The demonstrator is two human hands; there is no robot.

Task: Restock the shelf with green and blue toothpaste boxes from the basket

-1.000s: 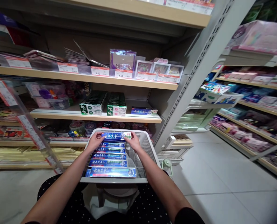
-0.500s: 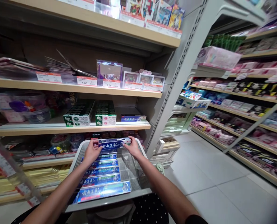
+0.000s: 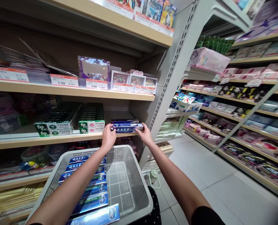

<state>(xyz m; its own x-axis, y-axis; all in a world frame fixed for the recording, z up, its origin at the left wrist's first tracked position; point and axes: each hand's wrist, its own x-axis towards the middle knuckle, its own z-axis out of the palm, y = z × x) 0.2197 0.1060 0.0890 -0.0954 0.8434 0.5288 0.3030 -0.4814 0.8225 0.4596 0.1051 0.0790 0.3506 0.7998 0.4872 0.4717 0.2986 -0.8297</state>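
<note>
A blue toothpaste box [image 3: 126, 129] is held level between my two hands at the front edge of the shelf [image 3: 66, 140]. My left hand [image 3: 108, 136] grips its left end, and my right hand [image 3: 144, 134] grips its right end. Just behind it lies another dark blue box [image 3: 124, 121], partly covered. Below my arms is a grey plastic basket [image 3: 146, 190] with several blue toothpaste boxes [image 3: 92, 201] lying in rows on its left side. My left forearm hides part of them.
Green-and-white toothpaste boxes [image 3: 91, 125] stand stacked left of my hands. Above runs a shelf with price tags [image 3: 96, 84] and small packs. A grey slotted upright [image 3: 169, 84] rises to the right. Beyond the tiled floor [image 3: 199, 175] are more stocked shelves.
Both hands have carried the toothpaste box up and forward from above the basket to the shelf edge. The view has moved closer to the shelf and turned right.
</note>
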